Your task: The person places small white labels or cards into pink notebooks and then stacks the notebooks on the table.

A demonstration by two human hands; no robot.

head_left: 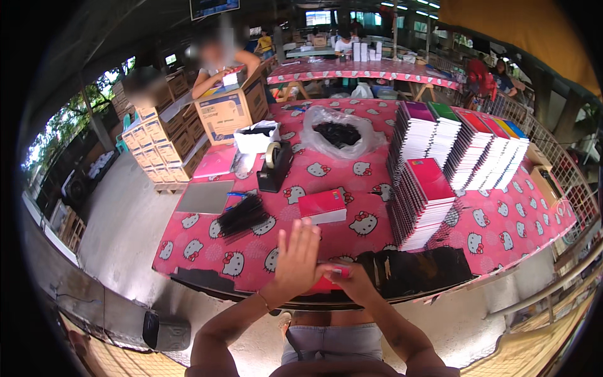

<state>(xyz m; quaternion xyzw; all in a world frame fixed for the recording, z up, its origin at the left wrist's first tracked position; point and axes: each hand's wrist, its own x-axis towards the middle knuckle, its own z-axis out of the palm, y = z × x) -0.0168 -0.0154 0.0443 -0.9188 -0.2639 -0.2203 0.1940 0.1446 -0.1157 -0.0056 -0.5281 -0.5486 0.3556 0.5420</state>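
At the table's near edge, a red notebook (pixel 323 286) lies partly hidden below my hands. My left hand (pixel 298 259) is raised over its left side with the fingers stretched out. The fingers of my right hand (pixel 353 281) are curled round the notebook's right side. Just beyond them rests another red notebook (pixel 323 203), white page edges toward me. A bundle of thin black binding coils (pixel 244 217) lies to the left. To the right rises a tall stack of red spiral notebooks (pixel 424 204).
Behind that stack stand more notebook stacks (pixel 461 151) in several colours. A black tape dispenser (pixel 274 166), a grey board (pixel 205 197) and a plastic bag (pixel 339 133) of black pieces occupy the table. Past the far left corner, a person (pixel 225 63) leans over a cardboard box (pixel 229 113).
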